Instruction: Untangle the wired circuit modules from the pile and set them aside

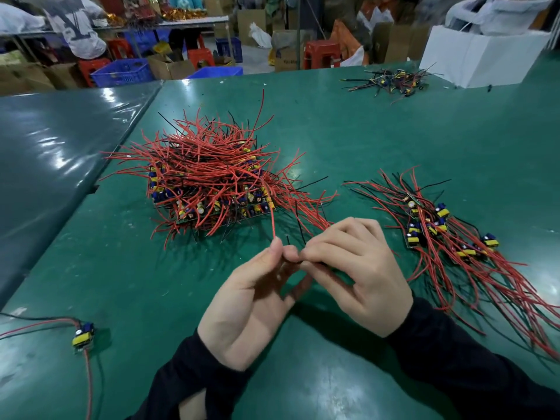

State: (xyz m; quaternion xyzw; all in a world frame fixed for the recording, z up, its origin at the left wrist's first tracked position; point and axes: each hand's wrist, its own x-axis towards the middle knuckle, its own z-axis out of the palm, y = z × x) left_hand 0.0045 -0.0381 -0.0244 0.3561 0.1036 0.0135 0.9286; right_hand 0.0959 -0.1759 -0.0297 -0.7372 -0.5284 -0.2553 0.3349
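Red and black wires made a big tangled pile (209, 174) on the green table (378, 122), at about 11 o'clock from the two hands. Small circuit modules with yellow and blue parts sat under the wires along its near edge. The left hand (251, 295) pinched the end of one red wire (272, 219) between thumb and forefinger; this wire ran up to the pile. The right hand (357, 268) was curled, its fingertips together on a thin black wire just beside the left fingertips, and a bunch of red wires passed behind its knuckles toward the pile. At 3 o'clock lay the sorted group of modules (442, 234), with long wires spreading toward 5 o'clock. One single module (83, 334) lay at 8 o'clock near the table edge. A smaller heap of modules (391, 81) lay far away at 1 o'clock, beside a white box (481, 56). Blue crates (121, 71) and red stools (321, 53) stood behind the table. Some dark print showed on a cardboard box there, but I could not read it.
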